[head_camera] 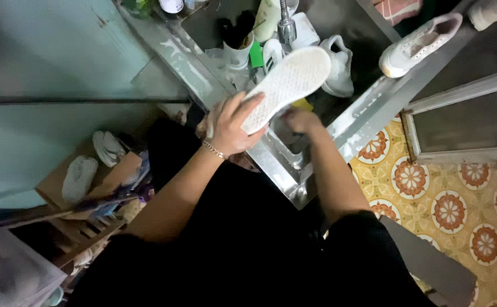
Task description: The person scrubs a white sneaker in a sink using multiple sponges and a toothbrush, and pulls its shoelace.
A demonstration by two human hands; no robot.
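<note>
Head view: left hand grips what I take for a white shoe, sole up, over the steel sink. Right hand sits just beneath it; I cannot tell its grasp.

White shoe sole dotted; floor tiles yellow, orange-white rosettes.

White sneaker with matt, finely dimpled rubber sole, dull wet steel sink with soapy smears, shiny metal faucet, glossy patterned floor tiles at right, metal chain bracelet
</note>
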